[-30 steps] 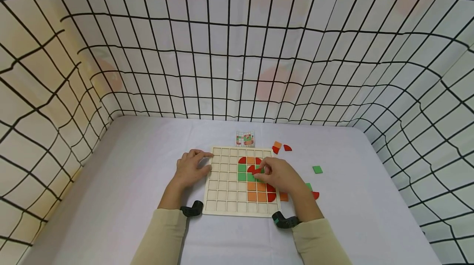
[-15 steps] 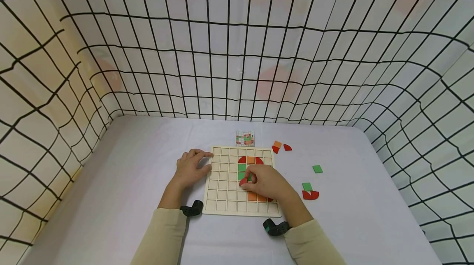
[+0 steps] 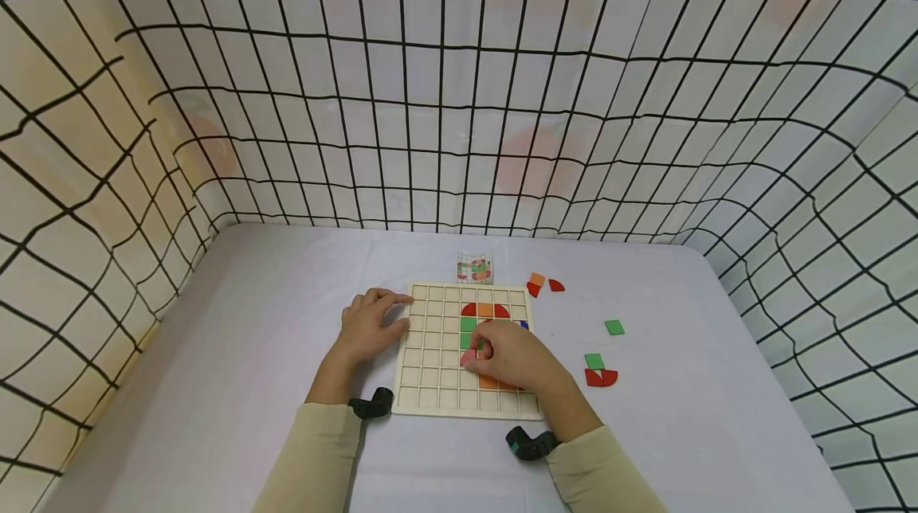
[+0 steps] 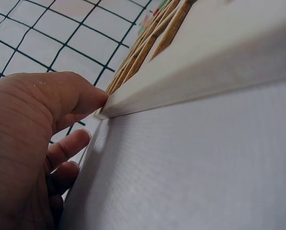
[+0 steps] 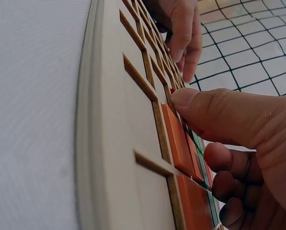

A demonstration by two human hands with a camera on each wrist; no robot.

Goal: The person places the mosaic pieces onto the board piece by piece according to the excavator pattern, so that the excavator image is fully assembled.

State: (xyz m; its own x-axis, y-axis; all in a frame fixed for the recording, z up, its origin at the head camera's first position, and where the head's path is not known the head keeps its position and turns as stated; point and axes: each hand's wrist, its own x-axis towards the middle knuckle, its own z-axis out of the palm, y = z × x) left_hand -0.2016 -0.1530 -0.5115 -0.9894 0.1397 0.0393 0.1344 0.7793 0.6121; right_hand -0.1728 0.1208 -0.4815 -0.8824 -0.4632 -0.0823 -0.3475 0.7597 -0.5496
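Note:
A pale wooden grid board lies on the white cloth, its right half partly filled with coloured tiles. My right hand pinches a red quarter-circle tile between thumb and fingertips, low over a cell just below the green tiles. In the right wrist view the thumb sits at the grid beside orange tiles, with only a speck of red showing. Fingers of my left hand lie extended along the board's left edge. Its thumb touches the board's side in the left wrist view. My right hand covers several middle cells.
A small pattern card lies behind the board. Loose orange and red tiles sit at the board's back right. Farther right are a green tile, another green tile and red pieces. Black wire mesh surrounds the table.
My right hand has carried the red tile left and toward me across the board, then shifted only slightly as the tile tilted and came lower. My left hand has stayed put.

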